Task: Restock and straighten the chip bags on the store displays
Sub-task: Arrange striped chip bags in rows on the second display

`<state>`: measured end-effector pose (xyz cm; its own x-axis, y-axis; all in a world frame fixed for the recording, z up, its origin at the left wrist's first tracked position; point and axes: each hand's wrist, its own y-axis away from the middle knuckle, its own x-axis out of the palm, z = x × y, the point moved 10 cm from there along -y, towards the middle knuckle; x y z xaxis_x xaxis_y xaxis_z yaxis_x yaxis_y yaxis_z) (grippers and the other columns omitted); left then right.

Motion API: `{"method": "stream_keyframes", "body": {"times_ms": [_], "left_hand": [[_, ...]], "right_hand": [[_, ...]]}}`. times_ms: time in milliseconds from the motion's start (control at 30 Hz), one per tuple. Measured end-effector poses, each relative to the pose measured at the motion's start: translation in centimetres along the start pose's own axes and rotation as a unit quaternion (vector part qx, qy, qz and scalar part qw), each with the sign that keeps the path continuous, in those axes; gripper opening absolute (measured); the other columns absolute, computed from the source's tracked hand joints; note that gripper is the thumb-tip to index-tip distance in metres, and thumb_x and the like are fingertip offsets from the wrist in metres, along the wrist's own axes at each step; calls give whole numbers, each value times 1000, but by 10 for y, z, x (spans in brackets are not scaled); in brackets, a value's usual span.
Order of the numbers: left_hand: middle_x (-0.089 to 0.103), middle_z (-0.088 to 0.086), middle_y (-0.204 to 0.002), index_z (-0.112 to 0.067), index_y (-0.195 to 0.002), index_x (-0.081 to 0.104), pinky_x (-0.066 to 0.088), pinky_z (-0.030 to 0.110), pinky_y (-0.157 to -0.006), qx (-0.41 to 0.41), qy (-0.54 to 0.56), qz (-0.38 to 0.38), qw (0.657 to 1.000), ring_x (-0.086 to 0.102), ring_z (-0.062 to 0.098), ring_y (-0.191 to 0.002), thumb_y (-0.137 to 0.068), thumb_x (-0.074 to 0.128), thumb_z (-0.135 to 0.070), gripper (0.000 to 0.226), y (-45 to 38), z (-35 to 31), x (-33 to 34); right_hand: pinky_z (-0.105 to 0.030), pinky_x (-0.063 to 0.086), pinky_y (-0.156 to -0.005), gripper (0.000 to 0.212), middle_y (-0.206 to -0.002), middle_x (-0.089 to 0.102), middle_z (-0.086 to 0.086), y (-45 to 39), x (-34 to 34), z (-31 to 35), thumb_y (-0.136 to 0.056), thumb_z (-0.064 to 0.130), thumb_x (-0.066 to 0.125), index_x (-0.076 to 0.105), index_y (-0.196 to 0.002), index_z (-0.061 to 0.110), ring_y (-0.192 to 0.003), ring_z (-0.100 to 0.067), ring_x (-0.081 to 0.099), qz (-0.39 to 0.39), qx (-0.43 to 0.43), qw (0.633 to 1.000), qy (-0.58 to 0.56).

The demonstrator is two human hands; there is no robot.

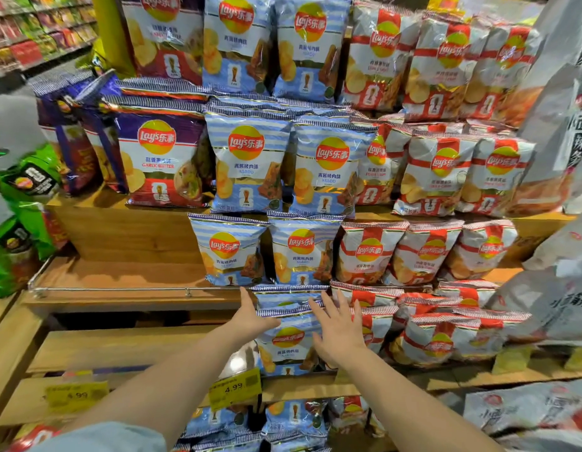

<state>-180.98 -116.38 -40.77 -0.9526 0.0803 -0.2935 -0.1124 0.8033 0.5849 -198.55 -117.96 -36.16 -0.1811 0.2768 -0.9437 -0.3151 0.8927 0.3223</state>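
A: Going left to right, what is there first?

B: Green bags point(25, 184) at the far left, then purple bags point(159, 158) on the upper tier. Below them the wooden shelf point(120, 275) behind its metal rail point(136, 289) has a bare stretch.

A: And the hands?

B: The left hand point(250, 316) reaches in with straight fingers and rests its edge on the left side of the blue bag point(288, 337) on the lower tier, above the yellow price tag point(235, 388). The right hand point(340, 324) is spread flat on that bag's right side. Neither hand grips; both are open, pressing.

A: How will that bag handle?

B: Light and puffed with air, I judge, with slick, crinkly film and fragile chips inside. Squeezing the middle would likely crush them. Better to steady it by its two side edges, or pinch the crimped top seam, and nudge it upright.

A: To the right?

B: Red-and-white bags point(439, 340), leaning and overlapping, just beside the blue one.
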Motion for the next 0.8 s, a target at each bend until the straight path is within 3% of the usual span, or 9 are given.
{"method": "stream_keyframes", "body": {"times_ms": [67, 133, 200, 400, 633, 733, 800], "left_hand": [[22, 7, -156, -20, -146, -27, 41, 33, -98, 12, 1, 11, 1000, 38, 24, -133, -86, 70, -19, 114, -2, -3, 10], [26, 6, -155, -21, -146, -28, 47, 26, -82, 27, -11, 22, 999, 46, 17, -119, -86, 69, -15, 114, -4, -4, 19], [23, 5, -156, -25, -144, -30, 47, 24, -76, 47, -20, 28, 998, 46, 12, -108, -85, 70, -14, 117, -6, -5, 26], [25, 3, -155, -29, -136, -40, 47, 29, -89, 67, -21, 63, 996, 48, 19, -124, -82, 73, -15, 126, -7, -14, 45], [12, 3, -156, -26, -146, -27, 43, 20, -86, 67, -10, 39, 997, 27, 22, -141, -81, 75, -17, 121, -8, -11, 33], [-6, 0, -159, -29, -149, -17, 28, 42, -113, 48, 3, -52, 998, 7, 24, -147, -67, 86, -22, 131, -12, -6, 7], [-11, 3, -159, -31, -148, -17, 22, 50, -115, 26, 20, -65, 997, 2, 26, -147, -62, 89, -26, 137, -15, -1, 2]], "right_hand": [[-54, -11, -113, 63, -159, -14, 0, 3, 2, -4, -99, 43, 31, -1, -152, 32, -144, -28, -20, 6, 3, 1000, -10], [-54, -11, -113, 63, -159, -16, -1, 4, 5, -10, -99, 42, 32, -2, -152, 33, -144, -29, -21, 10, 8, 1000, -13], [-54, -12, -113, 64, -159, -16, -2, 4, 8, -16, -99, 43, 33, -2, -152, 33, -143, -31, -21, 13, 14, 1000, -11], [-54, -16, -110, 65, -158, -16, -1, -1, 16, -25, -98, 46, 33, -3, -151, 36, -142, -31, -24, 20, 19, 1000, -13], [-54, -15, -111, 66, -159, -14, 0, -5, 24, -30, -97, 44, 36, -3, -150, 39, -143, -30, -22, 24, 23, 999, -30], [-55, -13, -111, 66, -158, -17, 0, -4, 26, -31, -97, 43, 37, -4, -150, 40, -143, -31, -23, 30, 25, 998, -44], [-58, -10, -111, 68, -158, -19, 1, -4, 30, -31, -97, 40, 38, -5, -149, 42, -142, -32, -24, 47, 33, 996, -75]]}}
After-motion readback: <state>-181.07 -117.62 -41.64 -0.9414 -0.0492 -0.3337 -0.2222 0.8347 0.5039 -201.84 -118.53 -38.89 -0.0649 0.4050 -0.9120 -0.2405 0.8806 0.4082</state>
